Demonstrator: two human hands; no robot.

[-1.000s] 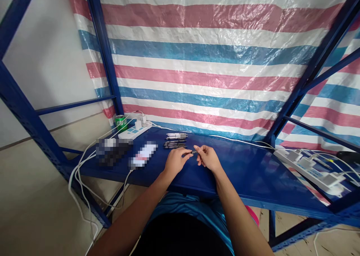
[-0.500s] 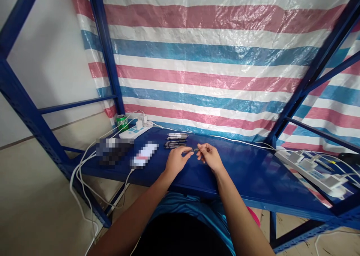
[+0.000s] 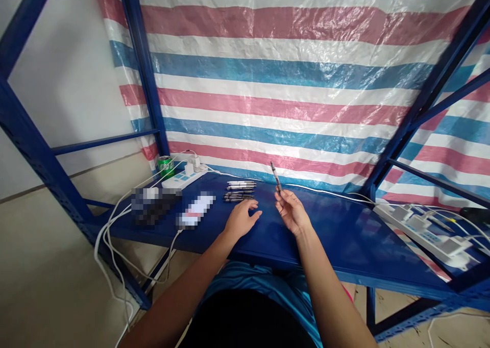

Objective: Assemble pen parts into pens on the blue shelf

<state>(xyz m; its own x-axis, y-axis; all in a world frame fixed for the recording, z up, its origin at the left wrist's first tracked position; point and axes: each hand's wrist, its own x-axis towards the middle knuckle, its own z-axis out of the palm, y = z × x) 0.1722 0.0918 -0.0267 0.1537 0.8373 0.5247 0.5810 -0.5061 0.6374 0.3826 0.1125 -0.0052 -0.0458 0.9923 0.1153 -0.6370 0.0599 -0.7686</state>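
Note:
A slim dark pen (image 3: pixel 275 175) points up and slightly left, its lower end pinched in the fingers of my right hand (image 3: pixel 292 210). My left hand (image 3: pixel 242 219) rests near the table surface with thumb and fingers apart and nothing between them. Just beyond the left fingertips lies a group of pens (image 3: pixel 239 197) with dark barrels, side by side. Behind them is another row of pens (image 3: pixel 240 185) that look whiter. All these lie crosswise on the blue tabletop (image 3: pixel 325 241).
A phone-like blurred item (image 3: pixel 196 210) with a cable and a blurred dark object (image 3: pixel 158 205) lie left. A green can (image 3: pixel 166 167) stands by a white power strip (image 3: pixel 184 177). Another power strip (image 3: pixel 424 233) lies right. Blue metal posts (image 3: pixel 145 72) and striped sheeting (image 3: pixel 268 98) enclose the back.
The pen has left my left hand and is now raised upright in my right hand. My left fingers have opened; that hand stays in nearly the same place.

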